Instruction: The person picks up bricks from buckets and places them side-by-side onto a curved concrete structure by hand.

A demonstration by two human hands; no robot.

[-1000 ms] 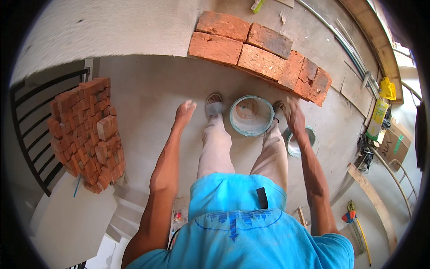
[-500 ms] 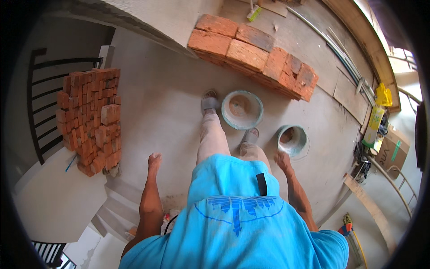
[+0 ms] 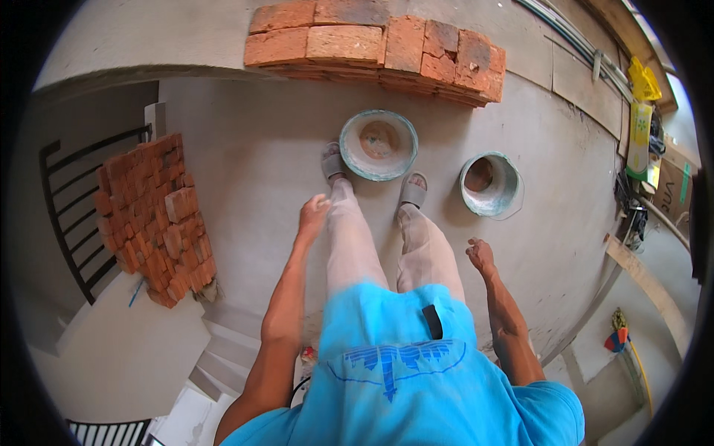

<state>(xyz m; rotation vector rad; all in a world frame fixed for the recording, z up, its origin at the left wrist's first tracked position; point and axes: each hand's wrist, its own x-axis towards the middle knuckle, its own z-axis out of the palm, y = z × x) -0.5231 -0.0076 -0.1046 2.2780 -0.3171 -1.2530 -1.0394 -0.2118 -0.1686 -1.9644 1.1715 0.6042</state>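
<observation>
Your left hand (image 3: 313, 214) and right hand (image 3: 482, 255) have lifted away from the pan (image 3: 378, 145) and bucket (image 3: 490, 183). Both hang loose, fingers released and empty. You now stand upright, feet touching the pan, bricks (image 3: 375, 44) just beyond.

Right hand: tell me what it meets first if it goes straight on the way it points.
The right hand points up-frame toward the bucket; that looks first in line, though the hand hangs well above the floor, so depth is unclear.

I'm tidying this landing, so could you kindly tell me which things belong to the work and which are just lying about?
In use, nearest the empty hands:
left hand
right hand
mortar pan
bucket
brick course

Lying about:
brick stack
yellow bags
</observation>
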